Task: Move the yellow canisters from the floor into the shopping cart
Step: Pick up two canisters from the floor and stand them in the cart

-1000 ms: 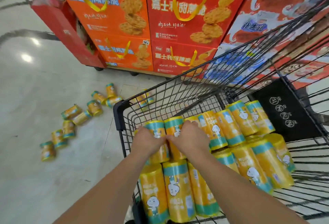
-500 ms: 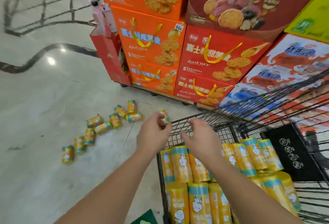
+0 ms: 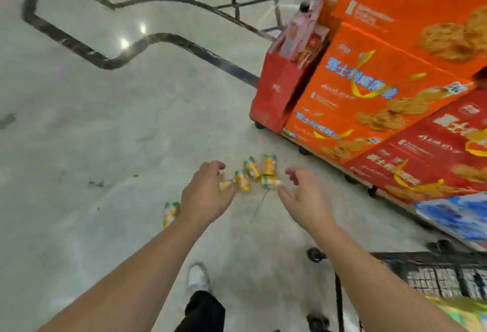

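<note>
Several yellow canisters (image 3: 269,165) with teal bands lie in a loose cluster on the pale floor, seen between my two outstretched hands. One more canister (image 3: 170,212) lies apart at the left, beside my left wrist. My left hand (image 3: 207,193) is empty, fingers loosely curled, and hides part of the cluster. My right hand (image 3: 307,197) is also empty, fingers spread and bent. The shopping cart (image 3: 432,271) shows only as a black wire corner at the bottom right, with a yellow blur of canisters (image 3: 463,310) inside it.
Stacked orange and red biscuit boxes (image 3: 369,89) on a wheeled pallet fill the right side. A red display stand (image 3: 276,86) sits at its left end. My white shoe (image 3: 197,276) is on the floor below my arms. Dark inlay lines cross the floor.
My hands have left the canisters in the cart, empty, and reached out over the floor. The view has swung left and down, so the cart slid to the bottom right corner.
</note>
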Demonstrator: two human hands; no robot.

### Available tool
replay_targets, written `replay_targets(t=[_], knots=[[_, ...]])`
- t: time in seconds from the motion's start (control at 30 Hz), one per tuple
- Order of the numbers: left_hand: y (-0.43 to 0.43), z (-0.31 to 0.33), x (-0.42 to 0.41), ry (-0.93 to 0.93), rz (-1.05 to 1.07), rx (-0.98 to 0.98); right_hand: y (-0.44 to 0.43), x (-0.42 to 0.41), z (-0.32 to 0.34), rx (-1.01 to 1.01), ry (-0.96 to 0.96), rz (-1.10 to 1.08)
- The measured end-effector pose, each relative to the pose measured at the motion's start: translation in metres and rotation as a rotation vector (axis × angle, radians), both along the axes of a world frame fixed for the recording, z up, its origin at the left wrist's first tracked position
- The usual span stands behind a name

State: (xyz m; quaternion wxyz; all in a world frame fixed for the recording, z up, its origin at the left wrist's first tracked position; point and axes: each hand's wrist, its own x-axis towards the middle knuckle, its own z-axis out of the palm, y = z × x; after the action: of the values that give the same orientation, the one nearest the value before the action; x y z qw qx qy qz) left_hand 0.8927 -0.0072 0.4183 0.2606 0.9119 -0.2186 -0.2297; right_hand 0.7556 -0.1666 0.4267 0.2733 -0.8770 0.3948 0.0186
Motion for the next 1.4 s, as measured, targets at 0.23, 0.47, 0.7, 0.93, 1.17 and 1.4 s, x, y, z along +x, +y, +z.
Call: replay_targets(t=[0.23,0.47,0.7,0.93,1.17,1.4], knots=[[0.096,-0.176,0.085,0.137,0.183,0.257,0.068,0.101,-0.185,0.183,0.209,0.141],[0.154,-0.429,0.133,0.285,0.337,0.472,0.115,0.195,-0.454,0.429,0.368,0.081],[0.186,-0.637,0.159,0.381,0.502,0.477,0.147,0.262,-0.676,0.638,0.313,-0.377],[0.188,-0.696,0.162,0.394,0.632,0.382,0.154,0.259,-0.731,0.64,0.226,-0.487],[0.166,-0.592,0.156,0.371,0.696,0.259,0.132,0.233,-0.614,0.695,0.112,-0.446],[0.089,-0.338,0.139,0.4,0.498,0.01,0.092,0.18,-0.347,0.631,-0.089,-0.49]])
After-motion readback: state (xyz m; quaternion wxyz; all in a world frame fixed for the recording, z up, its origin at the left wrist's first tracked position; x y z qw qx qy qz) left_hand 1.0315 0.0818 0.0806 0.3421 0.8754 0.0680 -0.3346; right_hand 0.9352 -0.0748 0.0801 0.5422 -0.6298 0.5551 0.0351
